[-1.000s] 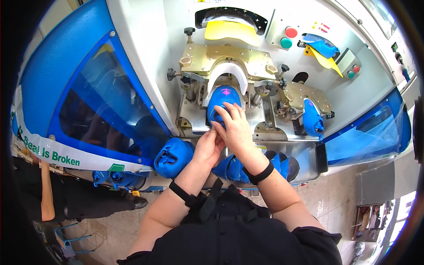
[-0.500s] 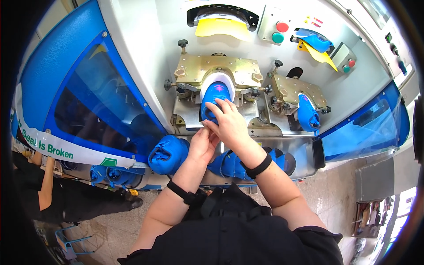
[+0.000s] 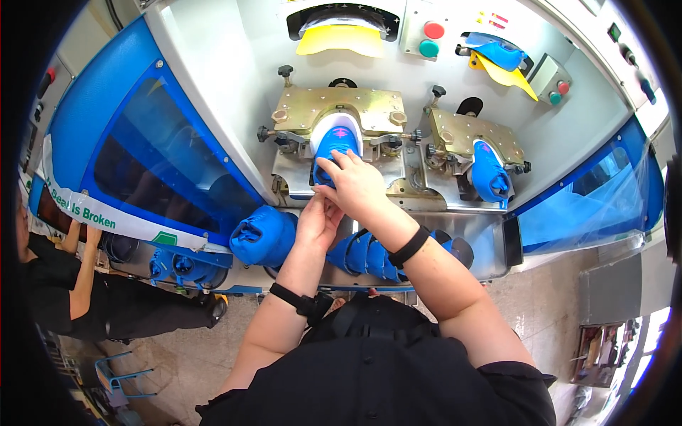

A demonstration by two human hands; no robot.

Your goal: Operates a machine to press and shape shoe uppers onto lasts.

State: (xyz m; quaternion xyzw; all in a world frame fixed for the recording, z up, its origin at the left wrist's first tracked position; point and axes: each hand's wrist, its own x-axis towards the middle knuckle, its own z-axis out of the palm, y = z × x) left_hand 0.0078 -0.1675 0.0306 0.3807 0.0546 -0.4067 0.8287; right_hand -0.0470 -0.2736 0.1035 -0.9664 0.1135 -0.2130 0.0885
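Note:
A blue shoe upper with a pink mark near its toe sits toe-first in the white curved mould of the left metal clamp. My right hand is bent over it, its fingers on the upper's top and its thumb down at the heel end. My left hand is held just below, palm turned up, with its fingertips closed at the heel end, partly covered by the right hand. A second blue shoe upper sits in the right metal clamp, untouched.
Blue shoe uppers and overlapping blue pieces lie on the metal tray before me. Buttons and yellow flaps are on the white wall above. Blue side panels flank the machine. Another person stands at far left.
The view has shifted slightly, so the machine appears a little further left. Both hands stay at the heel end of the upper in the left clamp.

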